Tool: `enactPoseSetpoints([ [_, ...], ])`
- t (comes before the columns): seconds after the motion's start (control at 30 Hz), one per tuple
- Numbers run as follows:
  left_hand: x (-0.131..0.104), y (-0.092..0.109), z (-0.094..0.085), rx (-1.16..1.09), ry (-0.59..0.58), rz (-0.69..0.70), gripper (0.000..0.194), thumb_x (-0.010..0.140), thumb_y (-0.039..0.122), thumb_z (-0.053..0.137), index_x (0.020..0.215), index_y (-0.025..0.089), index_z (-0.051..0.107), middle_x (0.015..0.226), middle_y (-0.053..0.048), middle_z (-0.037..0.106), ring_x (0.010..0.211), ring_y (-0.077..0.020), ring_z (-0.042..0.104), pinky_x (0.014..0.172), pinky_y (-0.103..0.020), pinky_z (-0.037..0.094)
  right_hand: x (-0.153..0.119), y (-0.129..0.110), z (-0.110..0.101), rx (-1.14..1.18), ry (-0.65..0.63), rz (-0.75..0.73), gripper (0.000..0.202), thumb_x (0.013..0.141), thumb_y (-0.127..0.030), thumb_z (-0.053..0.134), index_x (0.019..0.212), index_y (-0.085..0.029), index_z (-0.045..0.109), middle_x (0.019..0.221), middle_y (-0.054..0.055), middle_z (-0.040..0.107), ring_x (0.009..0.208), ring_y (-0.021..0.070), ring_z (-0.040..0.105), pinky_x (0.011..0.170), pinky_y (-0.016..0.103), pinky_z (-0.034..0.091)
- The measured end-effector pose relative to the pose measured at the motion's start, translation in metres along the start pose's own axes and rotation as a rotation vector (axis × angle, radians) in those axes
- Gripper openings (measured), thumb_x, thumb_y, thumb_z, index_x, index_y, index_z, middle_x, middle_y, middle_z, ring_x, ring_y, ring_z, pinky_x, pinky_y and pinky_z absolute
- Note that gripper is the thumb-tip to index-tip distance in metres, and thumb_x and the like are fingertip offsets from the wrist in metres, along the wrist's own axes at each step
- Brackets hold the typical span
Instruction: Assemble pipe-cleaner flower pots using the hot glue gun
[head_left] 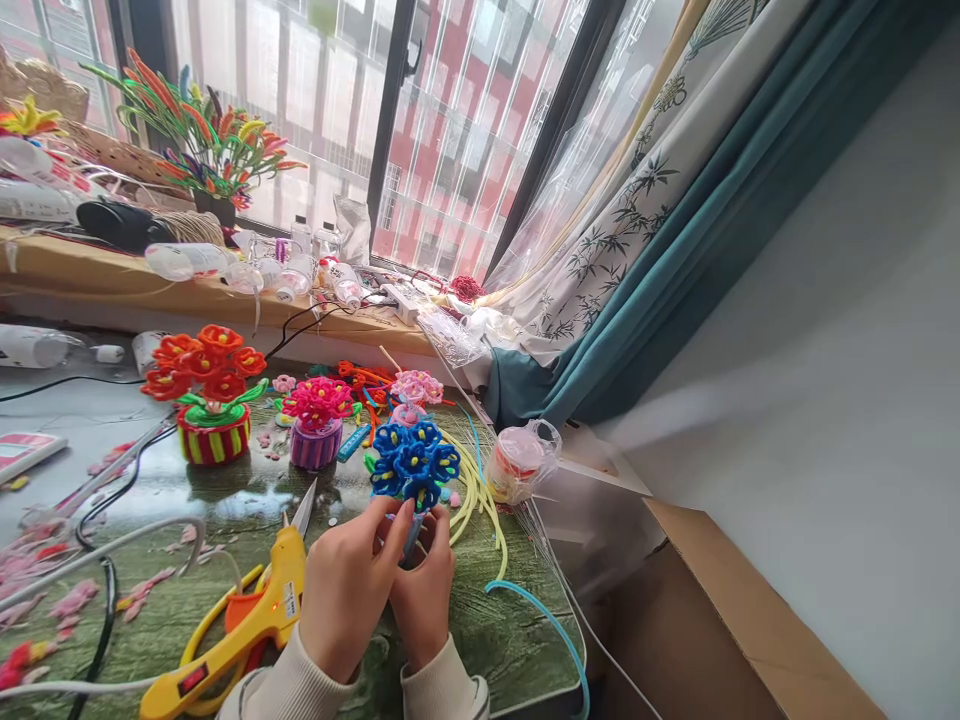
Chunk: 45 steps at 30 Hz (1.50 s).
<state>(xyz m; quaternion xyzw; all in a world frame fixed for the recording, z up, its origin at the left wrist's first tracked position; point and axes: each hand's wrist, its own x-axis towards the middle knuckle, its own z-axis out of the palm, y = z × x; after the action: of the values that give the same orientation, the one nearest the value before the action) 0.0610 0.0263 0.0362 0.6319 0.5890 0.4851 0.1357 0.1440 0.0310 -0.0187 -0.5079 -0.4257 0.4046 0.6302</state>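
Fingers: on the left hand and right hand they are grasping the blue flower bunch from below.
Blue flower bunch: it is standing above the fingertips, marking the clock's centre.
Yellow strands: they are curling close by, around 3 to 4 o'clock.
Glue gun: it is crowding the left hand from 8 o'clock.
Open room: bare worktop is spreading at 5 o'clock.
Worktop's right edge: it is slanting from 2 o'clock past 4.
Left hand: it is leaning toward 1 o'clock.
Right hand: it is pointing nearly upright.
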Motion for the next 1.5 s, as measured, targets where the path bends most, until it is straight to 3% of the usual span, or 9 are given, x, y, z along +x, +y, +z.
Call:
enactPoseSetpoints([
  [0.43, -0.0035, -0.0013, 0.0038, 0.022, 0.017, 0.054, 0.043, 0.089, 0.054, 0.043, 0.072, 0.024, 0.069, 0.049, 0.003, 0.066, 0.041, -0.0145, 0.058, 0.046, -0.026, 0.036, 0.0004, 0.0013, -0.0013, 0.024, 0.009, -0.011, 0.066, 0.059, -0.022, 0.085, 0.115, -0.018, 0.050, 0.097, 0.008, 0.075, 0.079, 0.0230, 0.076, 0.070, 0.031, 0.062],
  [0.77, -0.0066, -0.0025, 0.0075, 0.048, -0.010, 0.030, 0.039, 0.087, 0.047, 0.045, 0.068, 0.022, 0.067, 0.053, 0.000, 0.068, 0.041, -0.0145, 0.058, 0.047, -0.026, 0.037, 0.0027, -0.0012, -0.0028, -0.056, 0.034, -0.038, 0.052, 0.068, -0.025, 0.078, 0.113, -0.018, 0.052, 0.094, 0.009, 0.076, 0.079, 0.0239, 0.077, 0.068, 0.030, 0.062],
  [1.07, -0.0044, 0.0013, 0.0037, 0.041, 0.032, 0.048, 0.043, 0.089, 0.051, 0.042, 0.067, 0.023, 0.065, 0.047, 0.003, 0.063, 0.038, -0.0129, 0.053, 0.045, -0.024, 0.034, 0.0005, -0.0038, -0.0035, -0.049, 0.018, -0.021, 0.061, 0.061, -0.023, 0.081, 0.114, -0.017, 0.051, 0.090, 0.006, 0.075, 0.076, 0.0216, 0.075, 0.068, 0.029, 0.061],
  [1.3, -0.0040, 0.0001, 0.0044, 0.046, 0.035, 0.058, 0.042, 0.090, 0.051, 0.043, 0.068, 0.024, 0.065, 0.047, 0.003, 0.063, 0.038, -0.0132, 0.054, 0.045, -0.025, 0.034, -0.0010, -0.0070, -0.0035, -0.039, 0.034, -0.031, 0.059, 0.060, -0.023, 0.083, 0.110, -0.019, 0.053, 0.095, 0.007, 0.075, 0.075, 0.0217, 0.076, 0.065, 0.028, 0.061],
  [1.5, -0.0068, -0.0002, 0.0061, 0.059, 0.008, 0.042, 0.042, 0.091, 0.053, 0.042, 0.075, 0.024, 0.068, 0.049, 0.004, 0.065, 0.041, -0.0143, 0.058, 0.048, -0.026, 0.036, -0.0010, -0.0057, -0.0037, -0.037, 0.025, -0.039, 0.059, 0.064, -0.028, 0.084, 0.113, -0.019, 0.052, 0.093, 0.007, 0.076, 0.080, 0.0228, 0.077, 0.072, 0.030, 0.062],
])
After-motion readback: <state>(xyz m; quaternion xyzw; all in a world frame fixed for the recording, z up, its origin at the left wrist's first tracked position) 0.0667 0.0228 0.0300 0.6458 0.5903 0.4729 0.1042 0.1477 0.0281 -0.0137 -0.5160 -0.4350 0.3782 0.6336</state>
